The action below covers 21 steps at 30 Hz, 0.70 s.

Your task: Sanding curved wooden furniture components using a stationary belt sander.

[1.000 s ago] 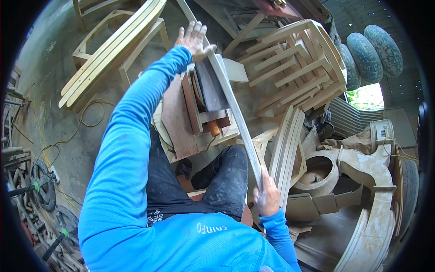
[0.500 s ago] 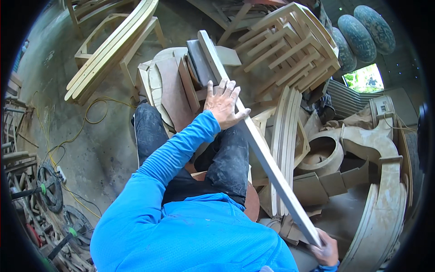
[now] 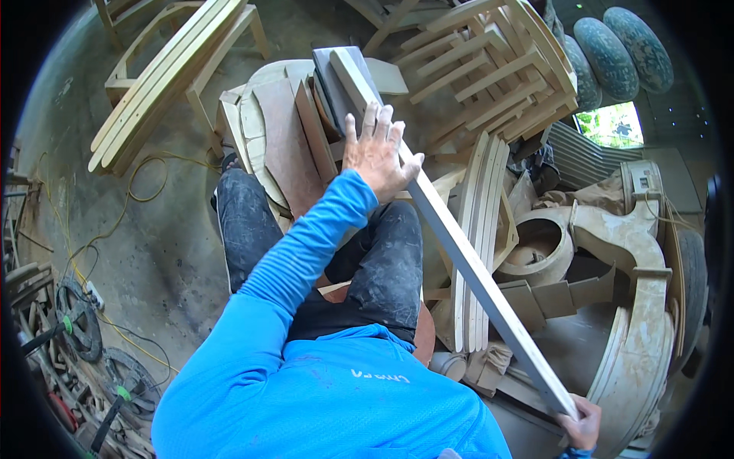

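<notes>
A long, straight, pale wooden bar slants from the upper middle down to the lower right. Its far end lies across a dark grey flat board in front of my knees. My left hand rests flat on the bar near that end, fingers stretched forward and thumb out to the right. At the near end, by my right side, my right hand is closed around the bar. Beside the grey board, curved wooden panels stand on edge between my legs and beyond my knees.
Curved wooden slats are stacked right of my leg. A slatted wooden frame stands beyond them. Far right are a round wooden ring and a large curved wooden piece. A yellow cable crosses the floor at left, near chair frames.
My right hand and the bar's near end have shifted to the right. My left hand sits slightly farther forward, still flat on the bar.
</notes>
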Each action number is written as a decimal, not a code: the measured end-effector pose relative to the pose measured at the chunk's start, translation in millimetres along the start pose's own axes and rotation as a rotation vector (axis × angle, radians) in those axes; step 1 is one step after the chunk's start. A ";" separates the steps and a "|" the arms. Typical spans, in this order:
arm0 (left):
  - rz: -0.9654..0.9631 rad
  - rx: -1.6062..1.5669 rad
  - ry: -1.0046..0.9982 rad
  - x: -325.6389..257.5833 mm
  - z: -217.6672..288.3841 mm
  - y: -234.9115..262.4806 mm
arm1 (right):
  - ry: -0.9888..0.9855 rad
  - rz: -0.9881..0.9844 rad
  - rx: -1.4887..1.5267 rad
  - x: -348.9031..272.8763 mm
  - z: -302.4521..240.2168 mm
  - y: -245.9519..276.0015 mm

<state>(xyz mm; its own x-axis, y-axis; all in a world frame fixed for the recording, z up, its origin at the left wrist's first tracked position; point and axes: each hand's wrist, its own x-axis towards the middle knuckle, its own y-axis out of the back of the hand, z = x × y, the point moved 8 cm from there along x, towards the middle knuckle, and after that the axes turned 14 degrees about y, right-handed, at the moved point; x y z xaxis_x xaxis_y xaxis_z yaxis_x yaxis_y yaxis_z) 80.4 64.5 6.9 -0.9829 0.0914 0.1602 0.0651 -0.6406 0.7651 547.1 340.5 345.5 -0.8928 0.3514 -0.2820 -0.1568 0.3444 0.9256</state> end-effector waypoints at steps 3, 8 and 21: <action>-0.034 0.078 0.002 38.6 -25.7 -4.0 | -0.115 -0.046 0.087 30.5 -5.3 -42.8; -0.040 0.276 -0.018 107.7 -71.7 -1.8 | -0.027 -0.039 0.115 86.7 -50.7 -103.3; -0.163 0.246 -0.043 254.7 -113.6 22.8 | 0.167 0.049 0.153 191.5 -122.9 -188.9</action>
<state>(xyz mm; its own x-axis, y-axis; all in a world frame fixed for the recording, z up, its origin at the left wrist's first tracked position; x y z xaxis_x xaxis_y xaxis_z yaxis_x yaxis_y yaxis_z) -188.0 -13.4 -5.7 -0.9760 0.2130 0.0451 -0.0478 -0.4117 0.9101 353.8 235.8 147.7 -0.9573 0.2259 -0.1804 -0.0574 0.4630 0.8845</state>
